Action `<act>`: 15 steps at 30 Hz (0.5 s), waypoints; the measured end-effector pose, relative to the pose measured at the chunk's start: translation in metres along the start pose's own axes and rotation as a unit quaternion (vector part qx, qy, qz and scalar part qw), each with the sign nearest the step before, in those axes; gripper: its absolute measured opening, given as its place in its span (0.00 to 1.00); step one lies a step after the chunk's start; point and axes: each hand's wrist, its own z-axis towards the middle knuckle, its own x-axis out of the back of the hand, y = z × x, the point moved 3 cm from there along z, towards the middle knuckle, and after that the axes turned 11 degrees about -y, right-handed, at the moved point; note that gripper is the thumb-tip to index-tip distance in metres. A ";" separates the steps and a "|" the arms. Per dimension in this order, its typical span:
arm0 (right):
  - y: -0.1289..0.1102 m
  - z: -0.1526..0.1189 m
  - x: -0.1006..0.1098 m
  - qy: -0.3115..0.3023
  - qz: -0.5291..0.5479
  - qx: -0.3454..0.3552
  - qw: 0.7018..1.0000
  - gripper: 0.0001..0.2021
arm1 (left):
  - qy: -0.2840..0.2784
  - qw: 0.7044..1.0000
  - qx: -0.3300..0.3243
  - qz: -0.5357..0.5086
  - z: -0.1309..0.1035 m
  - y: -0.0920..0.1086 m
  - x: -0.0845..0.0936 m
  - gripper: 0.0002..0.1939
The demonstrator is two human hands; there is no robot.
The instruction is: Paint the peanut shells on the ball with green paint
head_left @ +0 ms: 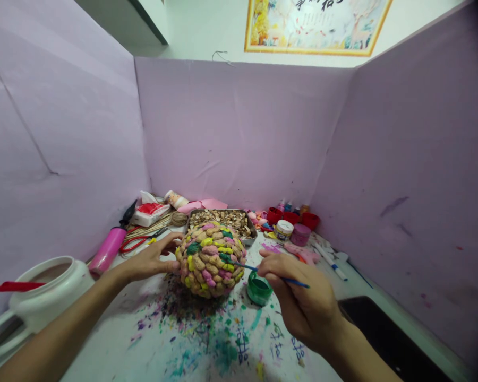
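Peanut-shell ball [210, 259], round, lumpy, daubed pink, yellow and green, sitting on the paint-spattered white tabletop [163, 339]. Left hand [153, 259] spread wide, fingertips touching the ball's left flank, steadying it. Right hand [302, 302] pinched narrow on a thin blue-handled paintbrush [269, 273], bristle tip pressed to a green patch on the ball's right side.

Just below and left of the right hand's fingers: small open green paint pot [258, 289], close to the ball's base. Beyond the right hand: metal tray of loose peanut shells [223, 218], white-lidded jar [283, 229], pink tub [301, 234], red cups [292, 216]. Beyond the left hand: red-handled scissors [137, 242], pink hand pump [110, 246]. Near the left forearm: white plastic jug [43, 289] with murky water and a red-handled brush [11, 286] across its mouth. By the right forearm: dark flat slab [386, 337], possibly a phone or tablet.

Likely trouble:
- Ball rolling under brush pressure, since held from one side only; green smeared over neighbouring pink or yellow shells.
- Green pot tipped by the right wrist or fingers, being so near.
- Overloaded bristles dripping onto finished shells.
- Left fingers picking up wet paint and printing it elsewhere.
- Shells cracked or knocked loose by too firm a push.
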 end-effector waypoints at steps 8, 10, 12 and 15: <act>-0.001 0.000 0.002 0.022 0.022 -0.001 1.000 0.11 | 0.001 1.000 -0.002 0.015 0.000 0.002 0.000 0.39; -0.001 0.000 0.001 0.026 0.043 -0.005 0.999 0.12 | 0.001 1.000 0.000 0.010 0.000 0.002 -0.001 0.39; -0.001 -0.001 -0.001 0.018 0.053 -0.009 0.998 0.11 | 0.003 1.000 0.002 0.004 0.001 0.001 -0.001 0.38; -0.001 -0.001 -0.001 -0.002 0.048 -0.010 0.999 0.10 | 0.002 1.000 0.000 0.004 0.000 0.001 -0.001 0.37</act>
